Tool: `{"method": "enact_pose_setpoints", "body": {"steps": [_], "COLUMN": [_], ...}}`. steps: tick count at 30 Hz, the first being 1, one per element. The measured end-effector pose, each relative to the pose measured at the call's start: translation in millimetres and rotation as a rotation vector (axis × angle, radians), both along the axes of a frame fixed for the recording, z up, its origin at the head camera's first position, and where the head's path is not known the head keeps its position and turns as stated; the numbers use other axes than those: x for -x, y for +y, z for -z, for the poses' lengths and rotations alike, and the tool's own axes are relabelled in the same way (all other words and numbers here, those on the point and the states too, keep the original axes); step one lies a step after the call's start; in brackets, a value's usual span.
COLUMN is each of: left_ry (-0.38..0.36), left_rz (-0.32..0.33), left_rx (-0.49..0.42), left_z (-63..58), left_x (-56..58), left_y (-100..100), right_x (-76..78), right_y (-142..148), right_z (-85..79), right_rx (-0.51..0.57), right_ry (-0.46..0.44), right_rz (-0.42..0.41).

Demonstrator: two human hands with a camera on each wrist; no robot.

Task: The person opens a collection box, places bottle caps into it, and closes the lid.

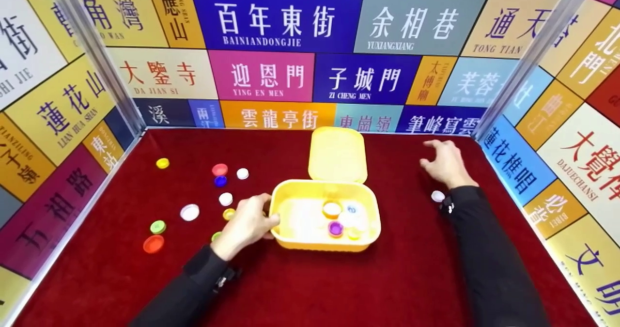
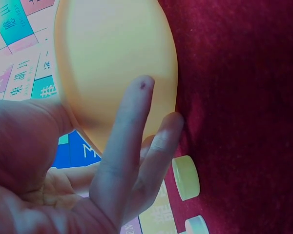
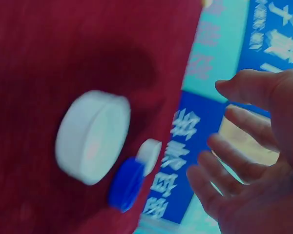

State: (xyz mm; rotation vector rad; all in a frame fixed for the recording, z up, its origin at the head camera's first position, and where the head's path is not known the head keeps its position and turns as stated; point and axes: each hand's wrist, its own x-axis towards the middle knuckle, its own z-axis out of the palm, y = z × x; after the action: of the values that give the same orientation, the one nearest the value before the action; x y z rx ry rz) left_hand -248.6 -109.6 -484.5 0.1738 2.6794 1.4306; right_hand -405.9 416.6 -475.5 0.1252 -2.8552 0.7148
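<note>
A yellow plastic box point(image 1: 325, 244) stands at the middle of the red cloth, its lid point(image 1: 337, 155) folded back behind it. My left hand point(image 1: 249, 220) grips its left wall, thumb over the rim and fingers along the outside; the left wrist view shows those fingers against the yellow wall point(image 2: 117, 58). Inside lie an orange-rimmed cap point(image 1: 332, 210), a purple cap point(image 1: 335, 228) and a few others. On the right, my right hand point(image 1: 446, 163) hovers with loose fingers, holding nothing. A white cap point(image 3: 93, 139), a blue cap point(image 3: 126, 185) and a smaller white cap point(image 3: 150, 155) lie near it.
Left of the box, several bottle caps are scattered, among them a red cap point(image 1: 153, 243), a green cap point(image 1: 158, 227), a white cap point(image 1: 190, 212) and a yellow cap point(image 1: 162, 163). Walls with printed signs point(image 1: 276, 22) enclose the cloth point(image 1: 407, 278) at the back and sides.
</note>
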Motion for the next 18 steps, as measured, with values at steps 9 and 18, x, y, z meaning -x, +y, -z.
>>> {"method": "enact_pose_setpoints", "body": {"steps": [9,18], "left_ry": [0.007,0.003], "left_rz": [-0.004,-0.001], "left_rx": [0.018,0.005], "left_z": [-0.5,-0.3], "left_x": [-0.6,0.1], "left_y": [0.5,0.7], "right_x": [-1.4,-1.9], "right_y": [20.8,20.3], "right_z": [10.8,14.2], "right_rx": [-0.051,-0.031], "right_ry": [-0.129,-0.083], "right_rz": [0.018,0.011]}}
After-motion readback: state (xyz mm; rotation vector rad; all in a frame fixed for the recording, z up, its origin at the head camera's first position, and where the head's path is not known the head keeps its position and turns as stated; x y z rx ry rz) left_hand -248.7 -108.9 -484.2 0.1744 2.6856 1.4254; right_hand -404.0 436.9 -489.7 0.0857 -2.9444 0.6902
